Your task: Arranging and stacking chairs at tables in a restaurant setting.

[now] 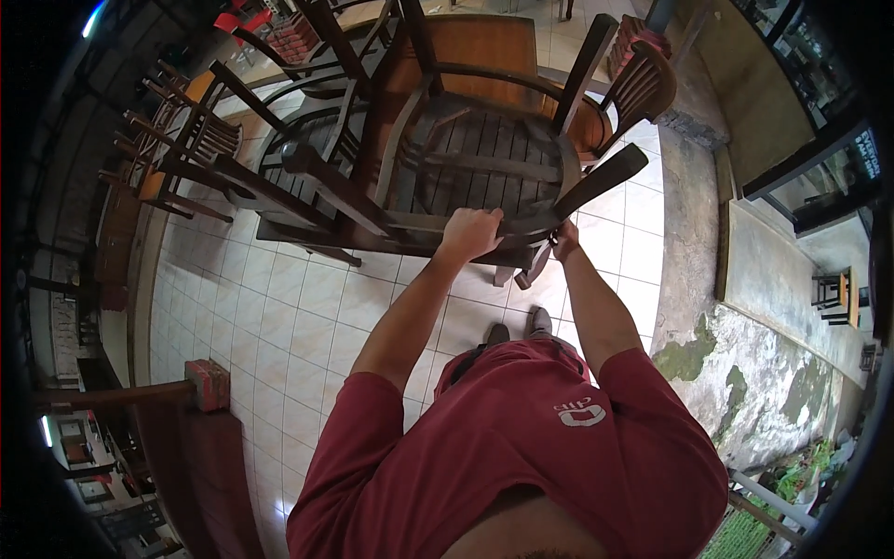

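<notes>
left hand (472,233): knuckles up, curled | right hand (565,240): partly hidden | forearms (411,315): stretched forward

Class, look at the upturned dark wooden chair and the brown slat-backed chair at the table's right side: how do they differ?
Pose: the upturned dark wooden chair has its legs in the air, while the brown slat-backed chair appears upright.
Colour: the dark chair is blackish brown; the slat-backed one is a lighter, warmer brown.
Contact: the left hand grips the dark chair; neither hand touches the slat-backed one.
Shared: both have slats.
</notes>
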The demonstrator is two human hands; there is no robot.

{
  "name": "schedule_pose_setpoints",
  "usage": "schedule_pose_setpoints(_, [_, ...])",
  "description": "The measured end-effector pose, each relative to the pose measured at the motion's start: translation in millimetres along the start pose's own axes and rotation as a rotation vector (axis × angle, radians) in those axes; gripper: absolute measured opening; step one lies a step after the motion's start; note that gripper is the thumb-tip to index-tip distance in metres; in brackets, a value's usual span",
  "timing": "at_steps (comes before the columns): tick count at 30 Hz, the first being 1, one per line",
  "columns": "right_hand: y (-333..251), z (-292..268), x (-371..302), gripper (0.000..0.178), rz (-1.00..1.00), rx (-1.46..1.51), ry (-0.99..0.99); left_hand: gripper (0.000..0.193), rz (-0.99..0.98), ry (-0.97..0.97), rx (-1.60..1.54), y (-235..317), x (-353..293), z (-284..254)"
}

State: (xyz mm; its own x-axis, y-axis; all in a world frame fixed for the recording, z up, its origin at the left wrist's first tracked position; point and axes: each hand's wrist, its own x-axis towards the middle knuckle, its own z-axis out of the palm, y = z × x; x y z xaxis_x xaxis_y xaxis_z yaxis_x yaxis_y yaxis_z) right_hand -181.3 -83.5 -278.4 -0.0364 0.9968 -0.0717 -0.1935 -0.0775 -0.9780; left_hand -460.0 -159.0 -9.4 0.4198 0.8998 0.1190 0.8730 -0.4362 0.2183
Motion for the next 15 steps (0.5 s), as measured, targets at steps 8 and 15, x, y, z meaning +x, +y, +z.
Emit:
schedule_pose_setpoints(8, [-54.2,27.9,-31.8,0.036,0.306,0.136,-0.138,0.041,-0.027,0.343,0.072,-15.4,-36.1,1.2])
schedule_pose_setpoints(15, [-63.6,48.8,-39.7,0.044,0.499,0.295,-0.106,0.041,-0.131,0.175,0.073,-31.5,-47.0,16.0])
